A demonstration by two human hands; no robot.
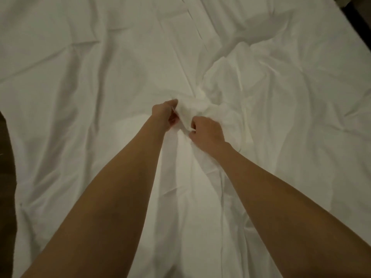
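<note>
A white bed sheet [84, 81] covers almost the whole view, wrinkled and rumpled. Near the middle a bunch of its fabric [192, 108] is gathered up into a lump. My left hand [165, 114] grips the left side of that bunch with curled fingers. My right hand [206, 132] pinches a fold of the same fabric just below and to the right. Both bare forearms reach in from the bottom edge. More creased cloth piles up to the right of the hands [261, 81].
The bed's right edge meets a dark strip [359, 19] at the top right corner. A dark floor or surface [6, 177] runs along the left edge. Flat folded creases mark the sheet at the top centre [180, 23].
</note>
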